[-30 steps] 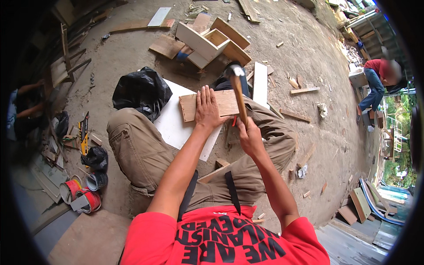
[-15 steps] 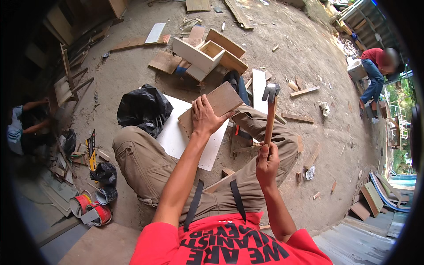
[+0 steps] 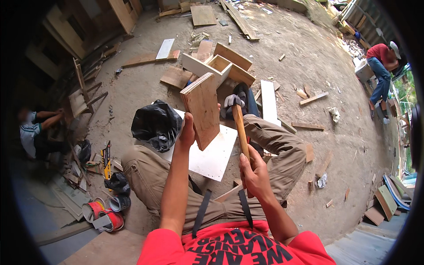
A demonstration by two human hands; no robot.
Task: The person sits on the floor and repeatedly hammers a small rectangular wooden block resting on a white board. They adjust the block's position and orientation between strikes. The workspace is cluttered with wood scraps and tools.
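I am looking down at my own lap as I sit on a dirt floor (image 3: 309, 66) littered with wood scraps. My left hand (image 3: 187, 132) is closed on the near edge of a small plywood board (image 3: 202, 109), which now stands lifted and tilted up on edge; a second ago it lay flat under my palm on the white panel (image 3: 216, 154) across my knees. My right hand (image 3: 254, 174) is wrapped tight round the wooden handle of a hammer (image 3: 238, 123). Its metal head, raised high half a second ago, now sits lower, just right of the board and apart from it. I judge that striking has paused while the board is turned or checked. Far beyond the board stands an open wooden box (image 3: 212, 66). A black plastic bag (image 3: 154, 123) lies left of my knee, and tape rolls (image 3: 104, 214) sit near left. Another person (image 3: 382, 70) bends over at far right.
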